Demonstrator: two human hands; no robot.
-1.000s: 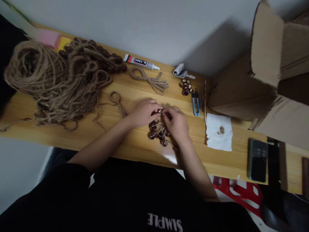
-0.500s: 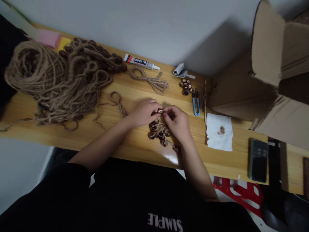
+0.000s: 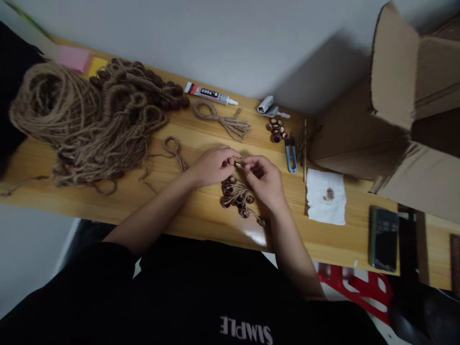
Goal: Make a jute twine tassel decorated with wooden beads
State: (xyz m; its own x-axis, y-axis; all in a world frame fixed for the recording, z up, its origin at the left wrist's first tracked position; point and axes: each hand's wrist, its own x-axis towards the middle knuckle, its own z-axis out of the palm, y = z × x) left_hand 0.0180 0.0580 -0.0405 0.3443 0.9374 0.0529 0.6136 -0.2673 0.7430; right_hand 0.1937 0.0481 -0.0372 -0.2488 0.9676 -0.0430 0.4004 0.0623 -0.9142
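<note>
My left hand [image 3: 214,166] is closed, thumb and forefinger pinching a small dark brown nut-like piece [image 3: 238,164] with a pale face. From the other side my right hand [image 3: 265,181] meets it, fingertips pinched close to the piece; what they hold is too small to make out. Just below the hands lies a bunch of thin twine cords [image 3: 240,192] with brown round pieces [image 3: 245,212] at their ends. Left of my left hand rests a looped twine cord [image 3: 175,151], partly hidden behind the hand and forearm.
A big twine coil [image 3: 53,103] and knotted cords with brown beads [image 3: 154,81] fill the left. Behind lie a glue tube [image 3: 212,94] and a tied twine bundle [image 3: 223,118]. Rightward are loose brown pieces [image 3: 276,129], blue snips [image 3: 291,155], white tissue [image 3: 325,211], a phone [image 3: 384,239] and a cardboard box [image 3: 345,129].
The fingers of my left hand have shifted slightly on the small brown piece, the forefinger lifting a little. My right hand stays close beside it. The things on the table lie as before.
</note>
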